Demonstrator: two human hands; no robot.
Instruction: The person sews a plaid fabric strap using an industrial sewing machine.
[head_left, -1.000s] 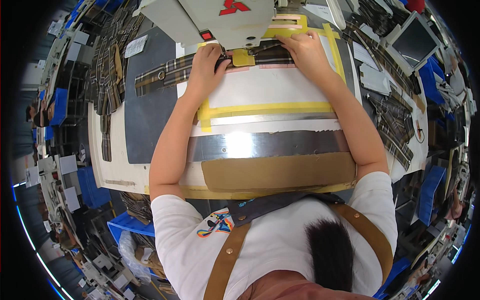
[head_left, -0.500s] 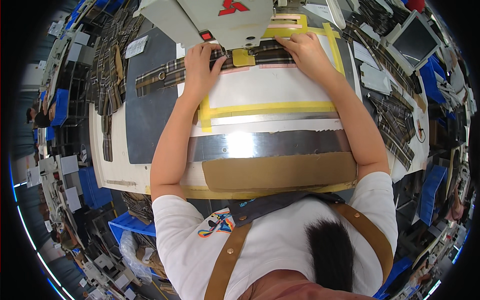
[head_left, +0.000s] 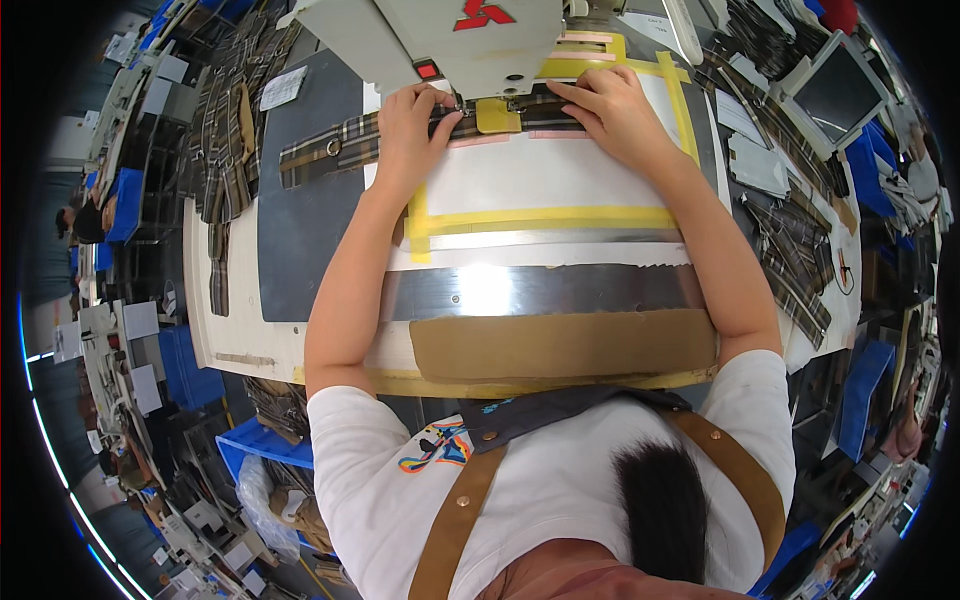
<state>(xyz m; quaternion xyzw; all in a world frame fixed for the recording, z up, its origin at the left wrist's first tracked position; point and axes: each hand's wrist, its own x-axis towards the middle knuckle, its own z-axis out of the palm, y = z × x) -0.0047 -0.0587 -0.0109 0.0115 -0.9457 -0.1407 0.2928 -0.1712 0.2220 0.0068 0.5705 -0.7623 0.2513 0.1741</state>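
Observation:
A brown, black and white plaid fabric strap [head_left: 350,146] with a small metal ring lies across the work surface under the sewing machine head [head_left: 440,45]. My left hand [head_left: 408,138] is closed on the strap just left of the needle area, thumb and forefinger near a small metal part. My right hand [head_left: 622,118] rests at the strap's right part, forefinger stretched along the far edge and thumb apart from it, nearer me. Between my hands a small yellow plate [head_left: 497,116] sits over the strap. The machine head hides part of the strap's far side.
Beneath the strap is a white sheet [head_left: 540,185] framed with yellow tape. Nearer me are a metal plate [head_left: 590,290] and a brown board [head_left: 560,345]. Plaid pieces [head_left: 235,150] hang at left; more plaid straps [head_left: 790,255] lie right, below a screen [head_left: 832,85].
The whole view has shifted slightly. Both hands stay at the strap in nearly the same places, and the strap and yellow plate have not visibly moved relative to the machine.

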